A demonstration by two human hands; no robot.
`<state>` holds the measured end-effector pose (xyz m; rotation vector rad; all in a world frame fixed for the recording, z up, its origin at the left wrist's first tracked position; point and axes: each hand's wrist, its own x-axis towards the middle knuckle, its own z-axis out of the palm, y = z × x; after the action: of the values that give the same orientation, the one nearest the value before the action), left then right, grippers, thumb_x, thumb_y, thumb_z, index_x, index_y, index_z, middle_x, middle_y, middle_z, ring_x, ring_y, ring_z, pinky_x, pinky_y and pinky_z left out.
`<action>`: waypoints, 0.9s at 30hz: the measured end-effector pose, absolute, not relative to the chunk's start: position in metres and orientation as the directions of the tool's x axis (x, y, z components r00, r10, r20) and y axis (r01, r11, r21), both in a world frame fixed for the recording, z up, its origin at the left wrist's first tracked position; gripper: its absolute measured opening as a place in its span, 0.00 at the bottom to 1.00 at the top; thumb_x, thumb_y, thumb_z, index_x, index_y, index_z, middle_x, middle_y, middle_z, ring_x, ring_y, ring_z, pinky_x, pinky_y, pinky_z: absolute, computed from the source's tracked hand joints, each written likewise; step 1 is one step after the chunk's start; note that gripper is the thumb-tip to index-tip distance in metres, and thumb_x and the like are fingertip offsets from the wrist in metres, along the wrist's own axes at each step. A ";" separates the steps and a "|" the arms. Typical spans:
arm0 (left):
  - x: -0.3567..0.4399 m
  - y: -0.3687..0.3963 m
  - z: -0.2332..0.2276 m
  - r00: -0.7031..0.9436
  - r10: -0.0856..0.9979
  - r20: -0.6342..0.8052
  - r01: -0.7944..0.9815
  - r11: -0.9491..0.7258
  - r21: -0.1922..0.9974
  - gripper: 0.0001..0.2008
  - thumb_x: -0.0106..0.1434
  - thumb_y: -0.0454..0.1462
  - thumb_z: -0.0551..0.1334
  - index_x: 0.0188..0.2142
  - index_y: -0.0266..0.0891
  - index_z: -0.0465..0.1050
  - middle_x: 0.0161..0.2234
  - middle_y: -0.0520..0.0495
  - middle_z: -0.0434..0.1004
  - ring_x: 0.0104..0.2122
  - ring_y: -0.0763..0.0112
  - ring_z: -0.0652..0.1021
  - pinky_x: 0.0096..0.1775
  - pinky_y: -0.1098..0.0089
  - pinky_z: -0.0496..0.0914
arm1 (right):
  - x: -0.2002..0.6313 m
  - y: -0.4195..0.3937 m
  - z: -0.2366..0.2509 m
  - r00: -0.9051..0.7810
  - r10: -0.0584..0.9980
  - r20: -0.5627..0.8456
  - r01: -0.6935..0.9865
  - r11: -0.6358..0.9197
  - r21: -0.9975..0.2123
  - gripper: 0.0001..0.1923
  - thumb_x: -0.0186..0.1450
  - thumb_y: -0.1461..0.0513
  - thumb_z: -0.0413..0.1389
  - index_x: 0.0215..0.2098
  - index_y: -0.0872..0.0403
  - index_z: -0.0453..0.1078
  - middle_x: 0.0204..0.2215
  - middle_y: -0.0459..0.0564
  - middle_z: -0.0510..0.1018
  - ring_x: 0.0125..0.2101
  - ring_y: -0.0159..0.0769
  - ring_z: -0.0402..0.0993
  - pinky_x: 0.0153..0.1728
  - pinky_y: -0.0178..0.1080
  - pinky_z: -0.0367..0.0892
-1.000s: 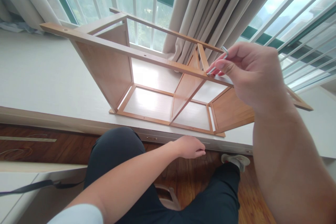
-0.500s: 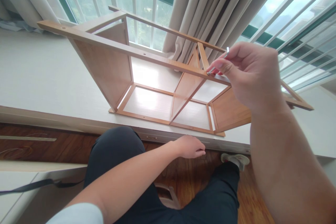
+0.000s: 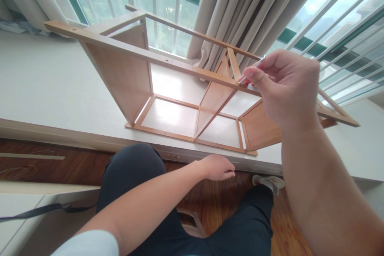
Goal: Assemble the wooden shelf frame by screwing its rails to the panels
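Note:
My right hand (image 3: 285,84) pinches a thin silver hex key (image 3: 251,71) between thumb and fingers. The key's lower end meets the upper rail (image 3: 183,66) of a wooden shelf frame, close to where the middle divider (image 3: 214,102) joins it. That frame lies on its side on a white ledge (image 3: 45,84), with light brown panels between its long rails. Lower down, my left hand (image 3: 217,167) hangs in front of the ledge, apart from the frame. Its fingers are curled in, and whatever they may hold is hidden.
Grey curtains (image 3: 222,16) and a barred window (image 3: 165,8) stand behind the frame. Below the ledge is a drawer front with a small handle (image 3: 173,156). My knee (image 3: 135,172) and a shoe (image 3: 268,181) are close to it. A black strap (image 3: 45,210) lies at the lower left.
The hex key has turned in my right hand; its bent upper end pointed up before and now lines up with the shaft. My left hand has stayed in place.

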<state>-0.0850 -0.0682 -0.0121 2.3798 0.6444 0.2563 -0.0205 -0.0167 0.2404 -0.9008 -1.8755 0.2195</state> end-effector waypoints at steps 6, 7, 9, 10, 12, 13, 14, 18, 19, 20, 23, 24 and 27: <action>-0.085 -0.068 -0.015 0.859 0.511 0.033 0.377 -0.676 0.633 0.16 0.71 0.47 0.54 0.34 0.43 0.76 0.38 0.47 0.83 0.39 0.61 0.80 0.32 0.66 0.65 | -0.023 -0.019 0.237 -0.174 0.648 0.741 0.519 0.700 -0.490 0.07 0.63 0.64 0.66 0.29 0.51 0.75 0.24 0.42 0.79 0.28 0.33 0.81 0.25 0.35 0.74; -0.085 -0.068 -0.015 0.859 0.511 0.028 0.380 -0.673 0.635 0.16 0.72 0.47 0.54 0.34 0.44 0.76 0.38 0.47 0.83 0.39 0.62 0.80 0.33 0.66 0.65 | -0.023 -0.019 0.236 -0.173 0.646 0.743 0.522 0.700 -0.487 0.06 0.63 0.64 0.66 0.29 0.51 0.75 0.24 0.42 0.79 0.28 0.33 0.81 0.25 0.35 0.74; -0.085 -0.068 -0.014 0.859 0.512 0.019 0.384 -0.667 0.638 0.16 0.72 0.47 0.54 0.34 0.44 0.75 0.38 0.48 0.83 0.38 0.63 0.80 0.33 0.67 0.66 | -0.023 -0.019 0.236 -0.172 0.640 0.749 0.522 0.704 -0.482 0.07 0.63 0.63 0.67 0.29 0.50 0.75 0.23 0.42 0.79 0.28 0.34 0.81 0.24 0.35 0.74; -0.085 -0.068 -0.014 0.858 0.513 0.015 0.386 -0.665 0.640 0.15 0.72 0.47 0.55 0.34 0.44 0.75 0.38 0.48 0.83 0.39 0.63 0.80 0.34 0.67 0.66 | -0.023 -0.019 0.236 -0.171 0.637 0.751 0.523 0.705 -0.479 0.07 0.63 0.63 0.67 0.29 0.50 0.75 0.23 0.42 0.79 0.28 0.34 0.81 0.24 0.35 0.74; -0.085 -0.069 -0.013 0.858 0.514 0.012 0.386 -0.660 0.644 0.15 0.71 0.47 0.55 0.34 0.44 0.76 0.38 0.48 0.83 0.39 0.63 0.80 0.34 0.67 0.66 | -0.023 -0.019 0.236 -0.168 0.637 0.752 0.529 0.702 -0.476 0.06 0.63 0.63 0.67 0.29 0.50 0.75 0.23 0.42 0.79 0.28 0.34 0.81 0.24 0.36 0.74; -0.085 -0.069 -0.013 0.858 0.513 0.012 0.385 -0.659 0.646 0.15 0.72 0.47 0.55 0.35 0.44 0.76 0.38 0.48 0.83 0.39 0.63 0.80 0.34 0.67 0.66 | -0.023 -0.019 0.237 -0.165 0.639 0.752 0.535 0.698 -0.476 0.06 0.63 0.63 0.67 0.29 0.50 0.76 0.23 0.42 0.79 0.28 0.34 0.81 0.24 0.36 0.73; -0.085 -0.069 -0.013 0.858 0.513 0.013 0.384 -0.659 0.647 0.15 0.72 0.47 0.55 0.35 0.44 0.76 0.38 0.48 0.83 0.39 0.62 0.80 0.33 0.67 0.66 | -0.024 -0.020 0.237 -0.159 0.639 0.753 0.543 0.693 -0.474 0.06 0.62 0.63 0.67 0.28 0.51 0.76 0.23 0.42 0.80 0.28 0.34 0.80 0.23 0.36 0.72; -0.085 -0.069 -0.012 0.858 0.513 0.025 0.381 -0.668 0.639 0.16 0.72 0.46 0.55 0.35 0.44 0.76 0.38 0.47 0.83 0.39 0.62 0.80 0.33 0.67 0.66 | -0.026 -0.021 0.238 -0.136 0.637 0.759 0.574 0.675 -0.464 0.07 0.62 0.62 0.68 0.28 0.52 0.76 0.23 0.43 0.80 0.27 0.35 0.80 0.23 0.36 0.71; -0.086 -0.069 -0.012 0.858 0.513 0.027 0.381 -0.669 0.638 0.16 0.72 0.46 0.55 0.35 0.44 0.76 0.38 0.47 0.83 0.39 0.62 0.80 0.32 0.67 0.66 | -0.026 -0.022 0.238 -0.130 0.638 0.759 0.579 0.670 -0.464 0.07 0.62 0.61 0.68 0.28 0.52 0.76 0.23 0.44 0.80 0.27 0.35 0.80 0.24 0.37 0.71; -0.086 -0.069 -0.011 0.858 0.513 0.026 0.382 -0.670 0.636 0.16 0.72 0.46 0.55 0.35 0.44 0.76 0.38 0.47 0.83 0.39 0.62 0.80 0.32 0.67 0.66 | -0.026 -0.022 0.238 -0.125 0.640 0.758 0.584 0.666 -0.465 0.07 0.62 0.61 0.68 0.28 0.52 0.76 0.23 0.44 0.79 0.28 0.35 0.80 0.24 0.37 0.72; -0.086 -0.069 -0.010 0.860 0.509 0.015 0.388 -0.674 0.629 0.16 0.72 0.46 0.54 0.35 0.44 0.76 0.38 0.48 0.83 0.39 0.62 0.80 0.32 0.67 0.66 | -0.028 -0.024 0.238 -0.112 0.640 0.760 0.594 0.656 -0.465 0.07 0.62 0.61 0.68 0.28 0.51 0.76 0.22 0.43 0.79 0.27 0.36 0.80 0.24 0.38 0.71; -0.086 -0.069 -0.009 0.862 0.508 0.012 0.389 -0.675 0.627 0.16 0.72 0.46 0.54 0.35 0.44 0.76 0.38 0.48 0.83 0.39 0.62 0.80 0.32 0.67 0.65 | -0.029 -0.025 0.238 -0.109 0.640 0.760 0.600 0.652 -0.464 0.07 0.62 0.60 0.67 0.28 0.51 0.76 0.22 0.43 0.79 0.27 0.36 0.81 0.24 0.38 0.71; -0.086 -0.069 -0.010 0.862 0.507 0.013 0.389 -0.677 0.625 0.16 0.71 0.46 0.54 0.35 0.44 0.76 0.38 0.48 0.83 0.39 0.62 0.80 0.32 0.66 0.65 | -0.031 -0.026 0.239 -0.088 0.648 0.757 0.622 0.629 -0.467 0.09 0.62 0.60 0.67 0.27 0.52 0.75 0.22 0.43 0.79 0.26 0.36 0.80 0.24 0.38 0.70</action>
<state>-0.0857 -0.0689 -0.0099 2.3968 0.6473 0.2450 -0.0309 -0.0262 0.2386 -1.0322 -1.7675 0.0299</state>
